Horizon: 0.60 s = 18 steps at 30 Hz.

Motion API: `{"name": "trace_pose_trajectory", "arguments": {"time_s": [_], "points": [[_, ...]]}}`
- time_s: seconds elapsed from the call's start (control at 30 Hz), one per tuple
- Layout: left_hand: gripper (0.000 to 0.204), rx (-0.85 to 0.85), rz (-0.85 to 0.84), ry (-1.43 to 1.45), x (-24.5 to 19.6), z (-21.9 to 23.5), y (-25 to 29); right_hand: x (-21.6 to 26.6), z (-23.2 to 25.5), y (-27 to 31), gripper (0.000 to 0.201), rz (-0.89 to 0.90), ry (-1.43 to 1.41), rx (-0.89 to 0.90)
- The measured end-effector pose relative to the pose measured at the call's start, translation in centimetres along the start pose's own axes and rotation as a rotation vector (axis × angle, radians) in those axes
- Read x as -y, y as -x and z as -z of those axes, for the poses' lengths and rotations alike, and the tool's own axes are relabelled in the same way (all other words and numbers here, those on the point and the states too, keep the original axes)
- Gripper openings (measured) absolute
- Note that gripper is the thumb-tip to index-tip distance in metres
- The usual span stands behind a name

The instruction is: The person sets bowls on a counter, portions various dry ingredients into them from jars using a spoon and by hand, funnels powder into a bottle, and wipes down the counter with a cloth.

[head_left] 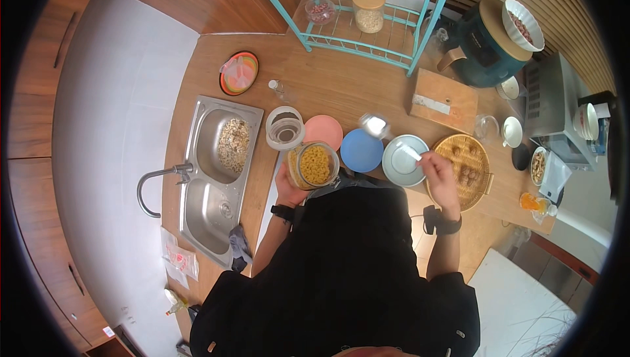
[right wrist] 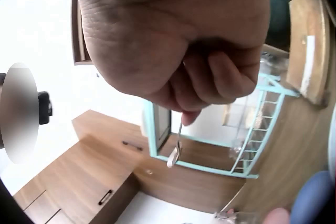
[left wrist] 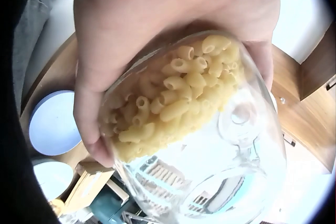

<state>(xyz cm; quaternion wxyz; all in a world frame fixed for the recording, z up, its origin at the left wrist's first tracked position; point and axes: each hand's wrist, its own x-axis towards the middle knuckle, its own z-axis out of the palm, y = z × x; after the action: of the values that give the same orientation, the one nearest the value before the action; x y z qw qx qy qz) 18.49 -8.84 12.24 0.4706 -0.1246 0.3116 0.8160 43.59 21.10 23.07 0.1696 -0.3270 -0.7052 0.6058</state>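
Note:
My left hand [head_left: 289,189] grips a clear glass jar [head_left: 333,176] from the side. Macaroni [head_left: 315,164] fills part of the jar; the left wrist view shows it banked against the wall below the palm [left wrist: 173,8]. In my right hand [head_left: 441,176] is a metal spoon [head_left: 375,125], its handle held in curled fingers. The spoon's bowl is blurred and hangs over the counter beyond the blue plate [head_left: 361,150]. Beneath the handle sits a pale grey-blue bowl [head_left: 397,168]. A pink plate [head_left: 324,131] lies just beyond the jar.
Left of the jar stands a white-rimmed container [head_left: 285,115], beside a double sink [head_left: 256,127] with grain-like bits in one basin. A round woven basket [head_left: 481,189] is at the right, near a wooden box [head_left: 445,101]. The turquoise rack [head_left: 357,47] stands at the back.

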Motion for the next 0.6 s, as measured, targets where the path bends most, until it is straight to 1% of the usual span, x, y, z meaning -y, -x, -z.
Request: {"name": "trace_pose_trajectory", "arguments": {"time_s": [0.03,0.07,0.13,0.17,0.2,0.27,0.33,0.4,0.43,0.5,0.53,0.6], "points": [[0.069,-0.001,0.004,-0.003,0.2,-0.6,0.1,1.4,-0.4,0.6,0.011,0.072,0.019,0.147],[0.066,0.016,0.023,0.029,0.3,-1.4,0.2,2.8,-0.8,0.9,0.011,0.069,0.018,0.142],[0.063,0.036,0.046,0.059,0.5,-2.1,0.2,5.3,-1.5,1.2,0.007,0.227,0.166,0.277],[0.062,0.053,0.043,0.025,0.6,-1.9,0.0,6.2,-1.7,1.1,0.008,0.206,0.192,0.336],[0.062,0.07,0.037,-0.008,0.6,-1.8,0.0,6.5,-2.3,1.0,0.008,0.207,0.192,0.334],[0.062,0.053,0.043,-0.004,0.7,-1.3,-0.1,6.7,-3.8,0.9,0.009,0.358,0.392,0.263],[0.061,0.036,0.047,0.0,0.8,-1.0,0.0,6.4,-5.9,0.7,0.01,0.37,0.444,0.232],[0.06,0.051,0.063,0.027,0.9,-1.0,0.3,5.5,-7.9,0.4,0.011,0.503,0.582,0.187],[0.06,0.053,0.06,0.029,0.9,-1.0,0.4,5.2,-8.9,0.1,0.011,0.505,0.584,0.189],[0.06,0.054,0.086,0.037,0.8,-0.8,0.6,4.5,-10.5,-0.4,0.015,0.483,0.57,0.309],[0.06,0.053,0.085,0.038,0.8,-0.8,0.7,3.8,-10.9,-0.6,0.015,0.483,0.569,0.31],[0.06,0.052,0.062,-0.001,0.7,-0.9,0.9,2.6,-11.6,-1.4,0.016,0.432,0.499,0.407]]}}
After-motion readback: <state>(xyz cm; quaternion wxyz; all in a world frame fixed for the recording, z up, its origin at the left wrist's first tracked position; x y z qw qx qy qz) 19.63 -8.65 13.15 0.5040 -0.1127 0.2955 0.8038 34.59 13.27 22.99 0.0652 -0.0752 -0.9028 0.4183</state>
